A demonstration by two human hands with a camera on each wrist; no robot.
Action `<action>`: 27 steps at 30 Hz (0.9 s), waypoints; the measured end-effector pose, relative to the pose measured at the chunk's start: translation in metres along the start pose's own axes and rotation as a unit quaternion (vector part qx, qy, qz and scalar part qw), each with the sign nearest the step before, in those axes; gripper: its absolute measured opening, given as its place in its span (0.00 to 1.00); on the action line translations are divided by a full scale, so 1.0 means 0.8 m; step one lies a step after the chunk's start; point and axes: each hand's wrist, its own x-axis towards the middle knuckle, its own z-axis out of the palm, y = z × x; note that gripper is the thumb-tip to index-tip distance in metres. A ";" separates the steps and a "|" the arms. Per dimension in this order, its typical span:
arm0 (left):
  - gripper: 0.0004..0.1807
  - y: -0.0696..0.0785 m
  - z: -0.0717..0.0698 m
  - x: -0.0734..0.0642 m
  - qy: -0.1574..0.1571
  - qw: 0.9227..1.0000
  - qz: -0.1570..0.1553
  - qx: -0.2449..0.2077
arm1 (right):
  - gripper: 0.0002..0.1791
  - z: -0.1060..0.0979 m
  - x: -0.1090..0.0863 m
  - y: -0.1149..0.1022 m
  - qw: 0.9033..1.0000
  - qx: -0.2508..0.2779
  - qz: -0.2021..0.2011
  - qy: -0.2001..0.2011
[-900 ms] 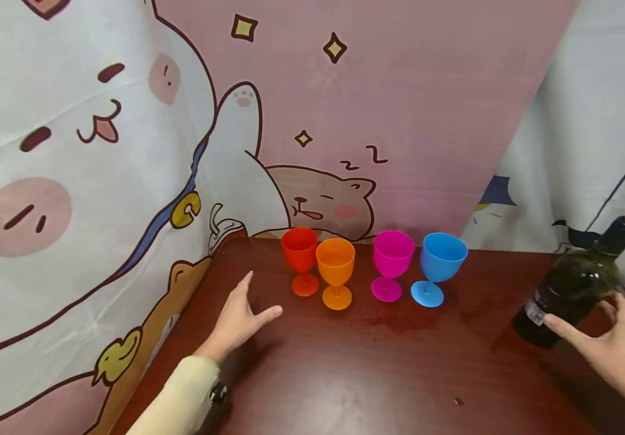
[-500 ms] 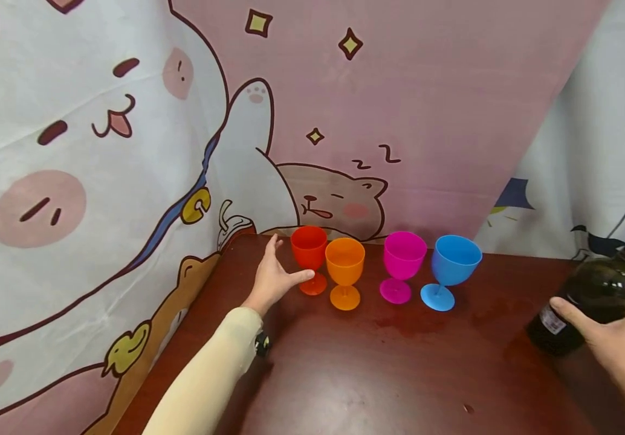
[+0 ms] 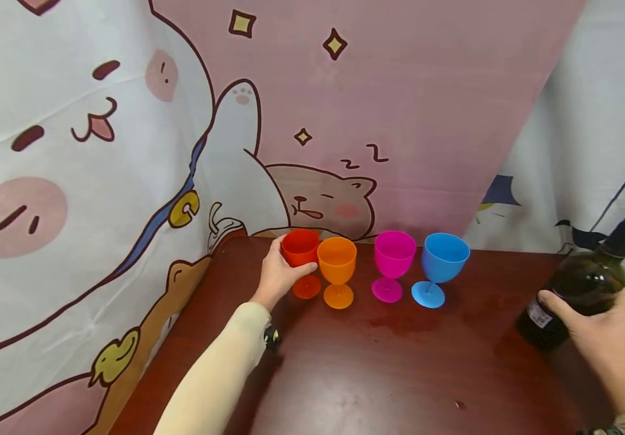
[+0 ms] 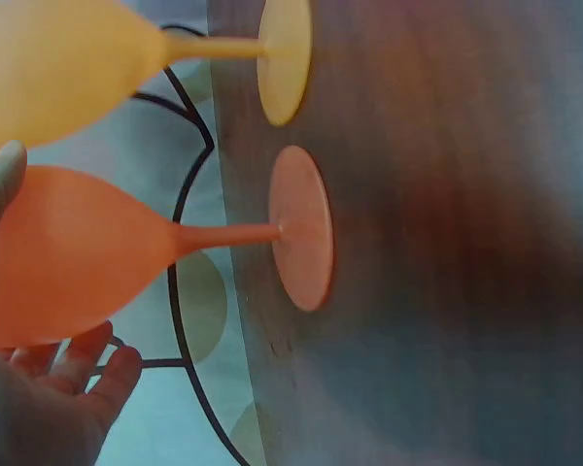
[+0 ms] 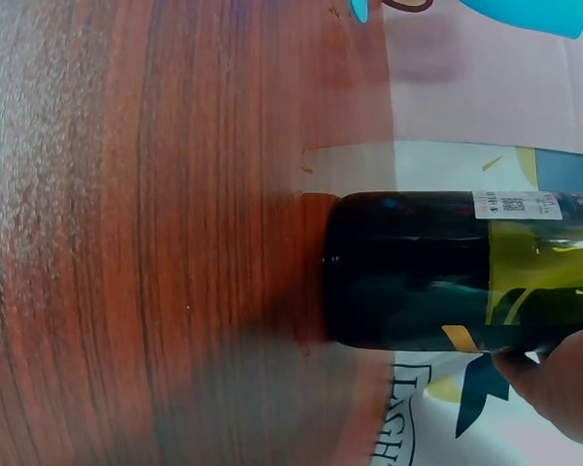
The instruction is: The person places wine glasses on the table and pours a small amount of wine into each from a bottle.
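Note:
At the back left of the table, my left hand (image 3: 280, 275) grips the bowl of the red goblet (image 3: 300, 244), thumb on the near side. In the left wrist view the goblet (image 4: 87, 248) is upright, its foot at the tabletop, with fingers (image 4: 102, 374) curled round the bowl. Close to its right stands the orange goblet (image 3: 336, 260). On the far right my right hand (image 3: 606, 332) holds a dark green wine bottle (image 3: 579, 284) around its body. The bottle's base is at the tabletop; whether it touches, I cannot tell.
A magenta goblet (image 3: 394, 254) and a blue goblet (image 3: 444, 258) stand upright right of the orange one. A printed cloth (image 3: 427, 109) hangs behind and left of the brown table (image 3: 388, 374). A small dark speck (image 3: 460, 405) lies near the front.
My left hand has moved right and forward from bare table to the red goblet and taken hold of it. My right hand has closed round the bottle. The other goblets stay put.

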 end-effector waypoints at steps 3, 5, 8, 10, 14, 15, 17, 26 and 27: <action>0.58 -0.004 -0.016 -0.028 0.011 1.000 -0.005 -0.009 | 0.56 0.006 -0.001 -0.001 1.000 0.004 0.001 0.001; 0.59 -0.005 -0.026 -0.050 0.015 1.000 -0.001 -0.013 | 0.56 0.008 -0.002 -0.002 1.000 0.006 -0.003 0.001; 0.59 0.003 -0.030 -0.081 0.009 1.000 0.022 -0.012 | 0.55 0.007 -0.007 -0.005 1.000 -0.006 -0.026 -0.001; 0.59 0.012 -0.024 -0.097 -0.003 0.999 0.045 -0.007 | 0.54 0.005 -0.013 -0.009 0.998 -0.026 -0.062 0.000; 0.58 0.038 0.003 -0.117 -0.040 0.996 0.084 -0.015 | 0.58 -0.007 -0.031 -0.026 0.988 -0.071 -0.136 -0.025; 0.57 0.044 0.012 -0.120 -0.051 0.995 0.089 -0.018 | 0.59 -0.010 -0.036 -0.032 0.984 -0.080 -0.154 -0.033; 0.56 0.053 0.030 -0.123 -0.069 0.992 0.098 -0.025 | 0.62 -0.016 -0.045 -0.047 0.976 -0.089 -0.192 -0.054; 0.54 0.070 0.101 -0.114 -0.114 0.988 0.103 -0.033 | 0.62 -0.027 -0.056 -0.104 0.906 -0.126 -0.393 -0.097; 0.54 0.071 0.106 -0.112 -0.116 0.987 0.103 -0.033 | 0.61 -0.028 -0.056 -0.109 0.897 -0.137 -0.409 -0.096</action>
